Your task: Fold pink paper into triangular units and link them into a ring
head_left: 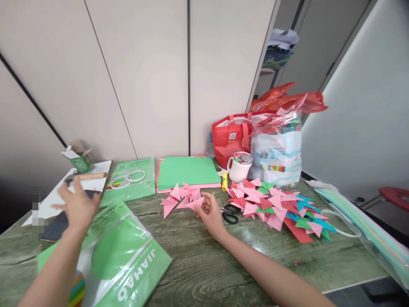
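Just now, right hand [210,212] pinches pink folded triangle [195,204], tip pointing left.

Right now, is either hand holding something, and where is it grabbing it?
The right hand pinches a pink folded paper triangle at its edge with the fingertips. The left hand is blurred, open above the table, holding nothing.
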`<state>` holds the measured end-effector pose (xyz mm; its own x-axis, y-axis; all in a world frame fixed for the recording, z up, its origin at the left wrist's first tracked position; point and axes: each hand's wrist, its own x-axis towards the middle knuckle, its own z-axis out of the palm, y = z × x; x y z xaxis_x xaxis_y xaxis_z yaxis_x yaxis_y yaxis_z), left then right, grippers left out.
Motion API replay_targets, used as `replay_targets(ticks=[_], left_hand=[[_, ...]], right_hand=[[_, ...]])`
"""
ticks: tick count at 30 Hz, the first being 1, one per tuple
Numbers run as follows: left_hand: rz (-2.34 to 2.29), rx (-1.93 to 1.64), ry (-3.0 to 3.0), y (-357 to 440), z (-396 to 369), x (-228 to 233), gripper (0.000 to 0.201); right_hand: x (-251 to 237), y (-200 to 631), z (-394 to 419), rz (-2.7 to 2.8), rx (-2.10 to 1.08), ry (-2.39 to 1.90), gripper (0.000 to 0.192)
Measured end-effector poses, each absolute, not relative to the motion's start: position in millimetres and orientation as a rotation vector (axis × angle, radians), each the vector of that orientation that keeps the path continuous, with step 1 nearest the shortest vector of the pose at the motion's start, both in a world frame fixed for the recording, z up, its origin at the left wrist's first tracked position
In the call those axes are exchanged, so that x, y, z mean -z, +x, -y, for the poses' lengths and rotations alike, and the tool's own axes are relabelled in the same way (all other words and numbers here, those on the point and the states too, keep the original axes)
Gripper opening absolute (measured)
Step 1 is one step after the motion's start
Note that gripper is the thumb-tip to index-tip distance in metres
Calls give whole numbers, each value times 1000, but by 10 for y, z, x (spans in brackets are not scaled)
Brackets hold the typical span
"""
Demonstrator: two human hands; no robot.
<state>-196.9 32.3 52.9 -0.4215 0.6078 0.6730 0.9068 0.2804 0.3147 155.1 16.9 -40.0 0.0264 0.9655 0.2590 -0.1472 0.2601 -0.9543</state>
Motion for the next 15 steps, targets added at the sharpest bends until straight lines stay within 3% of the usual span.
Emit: replay_targets(ticks=[6, 10, 15], left_hand=[[1674, 1311, -2365, -422, -163, -446, 23], [1745, 1353, -2714, 93, -59, -140, 26], [1918, 1578, -2721, 100, -51, 80, 22]], right_hand=[[406, 1547, -151, 1262, -1071, -863, 41], [366, 1555, -120, 1300, -1098, -798, 44], [331, 1549, -104, 1344, -1093, -808, 49]])
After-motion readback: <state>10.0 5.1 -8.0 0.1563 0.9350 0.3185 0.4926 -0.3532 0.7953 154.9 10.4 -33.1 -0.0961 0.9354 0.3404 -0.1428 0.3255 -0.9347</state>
